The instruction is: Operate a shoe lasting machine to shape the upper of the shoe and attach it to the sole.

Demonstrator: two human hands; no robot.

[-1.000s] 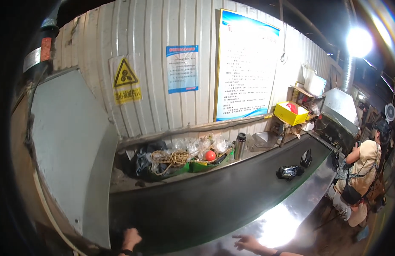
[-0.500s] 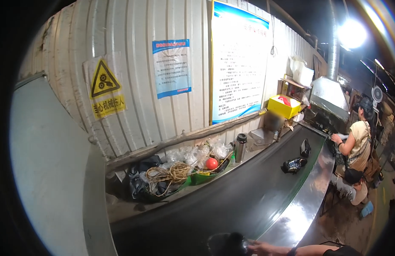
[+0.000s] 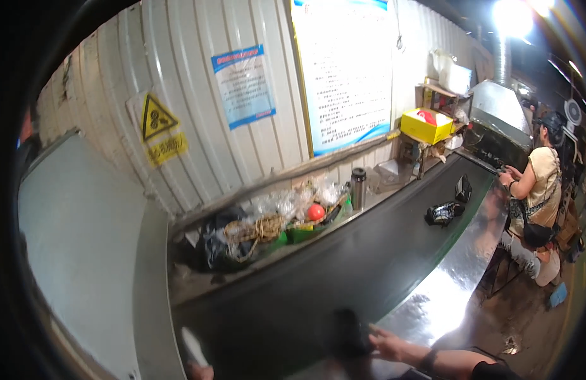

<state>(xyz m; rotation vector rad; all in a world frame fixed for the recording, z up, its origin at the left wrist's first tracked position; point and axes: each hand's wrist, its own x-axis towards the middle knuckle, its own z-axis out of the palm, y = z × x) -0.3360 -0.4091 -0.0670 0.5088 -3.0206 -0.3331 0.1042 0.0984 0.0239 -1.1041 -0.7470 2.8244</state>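
My right hand [image 3: 386, 345] reaches in from the lower right and grips the edge of a dark, motion-blurred object [image 3: 349, 332] over the near part of the black conveyor belt [image 3: 293, 297]; its exact kind is smeared. At the lower edge, left of it, part of my left hand [image 3: 202, 372] shows, closed around the base of a slim white object [image 3: 192, 346], also blurred. Farther along the belt lie two black shoe-like pieces, one with a shiny, pale-streaked surface [image 3: 443, 214], the other standing more upright [image 3: 464, 189].
A metal ledge [image 3: 426, 301] borders the belt's right side. Along the wall are plastic bags, coiled rope [image 3: 262, 230], a red ball [image 3: 316, 212] and a steel flask [image 3: 358, 188]. A yellow box [image 3: 426, 126] sits farther back. Another person [image 3: 540, 177] works by the metal hood [image 3: 500, 111].
My right hand and the dark object have come farther up into view. My left hand with the white object has appeared at the lower edge. The view has shifted slightly.
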